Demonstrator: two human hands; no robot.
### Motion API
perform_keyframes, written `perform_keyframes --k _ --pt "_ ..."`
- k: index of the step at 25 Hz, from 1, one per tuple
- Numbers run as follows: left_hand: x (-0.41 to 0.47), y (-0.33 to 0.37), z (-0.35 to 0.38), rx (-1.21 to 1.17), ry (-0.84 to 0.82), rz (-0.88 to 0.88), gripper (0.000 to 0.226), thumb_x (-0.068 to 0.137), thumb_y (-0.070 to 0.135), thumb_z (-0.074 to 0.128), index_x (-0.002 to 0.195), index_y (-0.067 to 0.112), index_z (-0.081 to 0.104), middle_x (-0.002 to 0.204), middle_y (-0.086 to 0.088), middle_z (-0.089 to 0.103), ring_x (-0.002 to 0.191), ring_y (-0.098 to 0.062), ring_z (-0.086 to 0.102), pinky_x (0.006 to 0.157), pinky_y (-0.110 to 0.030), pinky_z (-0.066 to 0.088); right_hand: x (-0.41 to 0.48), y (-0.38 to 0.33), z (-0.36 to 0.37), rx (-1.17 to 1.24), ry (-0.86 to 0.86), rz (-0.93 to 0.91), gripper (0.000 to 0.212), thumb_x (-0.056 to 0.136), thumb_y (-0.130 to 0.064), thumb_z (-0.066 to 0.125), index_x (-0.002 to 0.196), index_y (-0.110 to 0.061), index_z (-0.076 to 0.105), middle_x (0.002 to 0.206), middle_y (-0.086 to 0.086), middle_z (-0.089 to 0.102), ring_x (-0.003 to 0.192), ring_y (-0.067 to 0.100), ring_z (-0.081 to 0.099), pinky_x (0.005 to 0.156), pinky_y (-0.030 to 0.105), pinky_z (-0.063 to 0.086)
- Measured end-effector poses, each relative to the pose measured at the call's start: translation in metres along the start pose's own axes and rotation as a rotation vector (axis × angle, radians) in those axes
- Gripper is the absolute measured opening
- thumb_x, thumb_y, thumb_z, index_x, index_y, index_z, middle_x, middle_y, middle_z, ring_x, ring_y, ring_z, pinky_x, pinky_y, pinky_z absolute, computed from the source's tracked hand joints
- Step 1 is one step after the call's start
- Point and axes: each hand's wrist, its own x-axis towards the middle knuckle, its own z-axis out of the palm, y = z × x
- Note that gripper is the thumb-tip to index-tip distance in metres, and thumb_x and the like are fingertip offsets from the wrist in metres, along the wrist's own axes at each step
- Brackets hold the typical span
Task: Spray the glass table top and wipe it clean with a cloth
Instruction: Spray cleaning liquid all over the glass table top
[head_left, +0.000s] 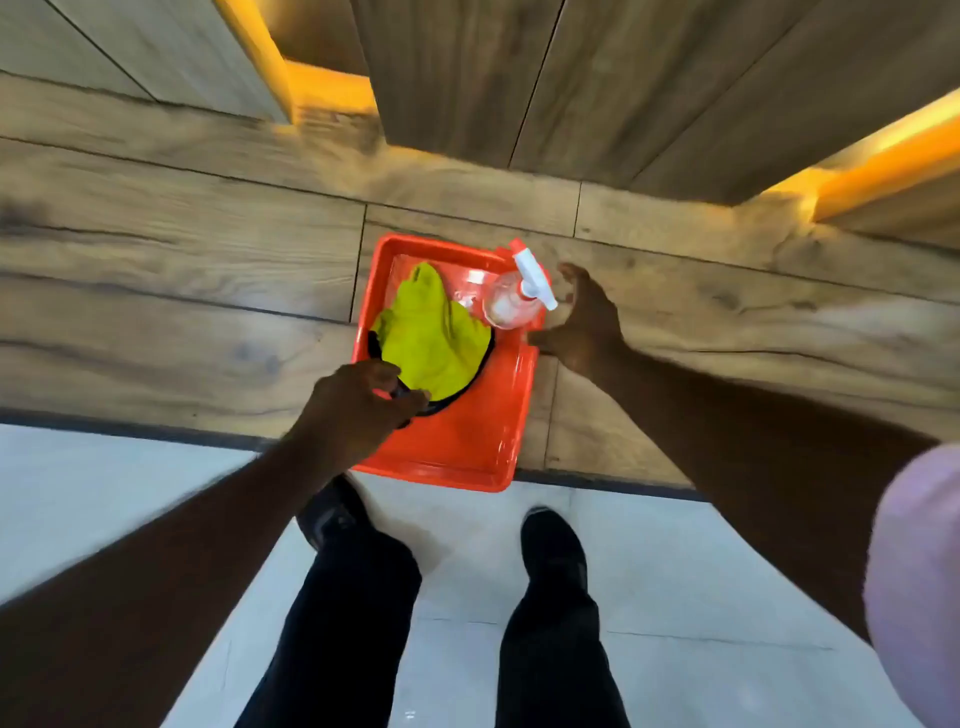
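Bottle (511, 299) stands in the upper right corner of the red tray (467, 447), centre frame. Clear body, white trigger head; nozzle points lower right, straight at my right hand (582, 322).

That hand sits just right of the bottle, outside the tray rim, fingers spread and curved, thumb low. Nothing in it. Not touching the bottle yet, as far as I can tell; motion blur makes the gap hard to read.

Cloth (431, 338), yellow-green, lies bunched in the tray's middle, left of the bottle, on top of something dark and round that I can't identify. Its long axis runs from upper centre down toward my left hand (363, 400).

Left hand is at the cloth's lower edge, fingers closed around the dark rim or a handle there. What exactly it grips, I can't tell.

Tray rests on the wood floor (156, 291), its near edge at the step down to pale tile, my shoes (553, 551) just below.

Judgement: right hand is the nearer one for the bottle, a short sideways close onto neck or body. No glass surface in view, so spraying has not begun.
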Motion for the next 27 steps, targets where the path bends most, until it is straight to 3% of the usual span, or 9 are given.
perform_keyframes --k 2,4,7,11,14,18,20,23,27 --pt "0.020 -0.007 -0.003 0.026 -0.017 0.028 0.055 0.087 0.048 0.080 0.131 0.018 0.070 0.132 -0.001 0.072 0.121 -0.020 0.067 0.092 -0.025 0.042 0.015 -0.011 0.018 -0.005 0.002 -0.154 0.077 0.087 -0.024 0.088 0.154 -0.005 0.054 0.150 0.016 0.064 0.137 0.034 0.061 0.110 0.029 0.045" --pt "0.019 -0.005 -0.017 0.002 -0.011 0.032 0.056 0.086 0.051 0.079 0.132 0.020 0.070 0.129 0.002 0.074 0.118 -0.019 0.069 0.093 -0.027 0.044 0.009 -0.028 0.023 0.016 0.031 -0.220 0.052 0.093 -0.029 0.072 0.136 0.000 0.066 0.125 0.019 0.075 0.116 0.040 0.070 0.098 0.043 0.053" --pt "-0.016 0.010 -0.041 -0.051 0.003 0.034 0.052 0.087 0.049 0.079 0.129 0.021 0.071 0.123 0.006 0.075 0.110 -0.016 0.071 0.093 -0.030 0.049 -0.033 -0.047 -0.001 0.060 0.065 -0.240 0.039 0.098 -0.031 0.077 0.124 -0.003 0.072 0.114 0.014 0.078 0.107 0.039 0.073 0.092 0.043 0.055" --pt "-0.139 0.048 -0.095 -0.243 0.155 0.053 0.024 0.089 0.038 0.080 0.110 0.033 0.071 0.107 0.018 0.075 0.086 0.004 0.071 0.077 -0.023 0.054 -0.144 -0.132 -0.106 0.131 0.033 -0.411 0.037 0.099 -0.039 0.077 0.117 -0.008 0.071 0.104 0.002 0.073 0.097 0.018 0.068 0.085 0.027 0.049" --pt "-0.271 0.074 -0.142 -0.380 0.329 0.049 0.021 0.092 0.030 0.079 0.112 0.031 0.072 0.105 0.019 0.075 0.087 0.005 0.071 0.077 -0.013 0.055 -0.247 -0.213 -0.189 0.241 -0.005 -0.502 0.028 0.092 -0.037 0.082 0.100 -0.014 0.068 0.087 -0.012 0.071 0.083 -0.002 0.067 0.079 0.010 0.047" --pt "-0.438 0.079 -0.190 -0.470 0.569 0.087 0.028 0.091 0.031 0.079 0.118 0.023 0.075 0.111 0.014 0.076 0.094 -0.003 0.072 0.079 -0.022 0.059 -0.355 -0.311 -0.239 0.246 -0.130 -0.610 0.037 0.092 -0.029 0.083 0.078 -0.010 0.054 0.064 0.000 0.051 0.060 0.022 0.051 0.060 0.030 0.042" --pt "-0.517 0.066 -0.205 -0.474 0.692 0.073 0.031 0.093 0.039 0.077 0.121 0.025 0.074 0.115 0.016 0.073 0.098 -0.005 0.071 0.081 -0.024 0.058 -0.411 -0.362 -0.246 0.220 -0.215 -0.729 0.038 0.091 -0.024 0.083 0.075 -0.011 0.051 0.061 0.000 0.048 0.059 0.021 0.046 0.058 0.028 0.037" --pt "-0.619 0.024 -0.202 -0.405 0.873 0.031 0.038 0.093 0.048 0.072 0.124 0.026 0.071 0.118 0.015 0.072 0.099 -0.005 0.071 0.083 -0.035 0.060 -0.494 -0.421 -0.237 0.201 -0.461 -0.812 0.038 0.089 -0.041 0.081 0.090 -0.013 0.055 0.067 -0.004 0.053 0.060 0.010 0.057 0.060 0.026 0.044" --pt "-0.759 -0.082 -0.156 -0.621 1.238 -0.215 0.034 0.092 0.043 0.074 0.121 0.026 0.073 0.113 0.017 0.074 0.095 -0.009 0.073 0.079 -0.033 0.062 -0.638 -0.490 -0.173 0.261 -0.892 -0.919 0.035 0.086 -0.049 0.081 0.105 -0.052 0.051 0.102 -0.006 0.068 0.061 0.024 0.076 0.059 0.029 0.057"
